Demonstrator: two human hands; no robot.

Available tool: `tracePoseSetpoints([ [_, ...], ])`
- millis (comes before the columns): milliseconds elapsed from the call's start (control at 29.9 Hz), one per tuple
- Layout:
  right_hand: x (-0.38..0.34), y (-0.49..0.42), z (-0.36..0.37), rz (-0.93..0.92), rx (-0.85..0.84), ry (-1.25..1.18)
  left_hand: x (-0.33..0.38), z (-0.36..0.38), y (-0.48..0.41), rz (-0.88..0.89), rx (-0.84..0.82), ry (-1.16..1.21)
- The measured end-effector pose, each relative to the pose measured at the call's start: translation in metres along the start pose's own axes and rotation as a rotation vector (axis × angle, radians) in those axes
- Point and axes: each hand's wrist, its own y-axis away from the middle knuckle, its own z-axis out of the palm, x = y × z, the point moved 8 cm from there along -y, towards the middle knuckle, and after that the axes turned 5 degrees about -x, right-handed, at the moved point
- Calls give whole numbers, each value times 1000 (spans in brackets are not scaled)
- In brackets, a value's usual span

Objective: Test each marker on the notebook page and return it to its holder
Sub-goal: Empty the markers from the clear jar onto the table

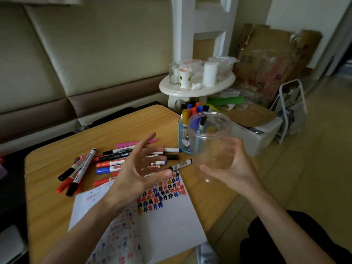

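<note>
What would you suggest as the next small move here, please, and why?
Probably lower the left hand to pick one marker from the loose pile: that hand hovers open above them, the right hand grips an empty clear jar, and the page already carries many test marks.

Red, blue, black and pink loose markers (109, 164) lay capped in a scattered pile on the table (47, 206), white notebook page (171, 225) just below them was filled with rows of coloured test marks, blue holder (182, 141) stood at the table's far edge packed with upright markers (194, 109), clear jar (211, 149) was held raised in front of it.
</note>
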Motion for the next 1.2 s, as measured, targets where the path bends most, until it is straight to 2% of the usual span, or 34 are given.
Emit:
tracePoseSetpoints([
  [401, 31, -28, -15, 133, 153, -103, -2, -5, 4, -43, 12, -55],
  [1203, 5, -113, 45, 116, 42, -154, -15, -22, 6, -25, 11, -314],
])
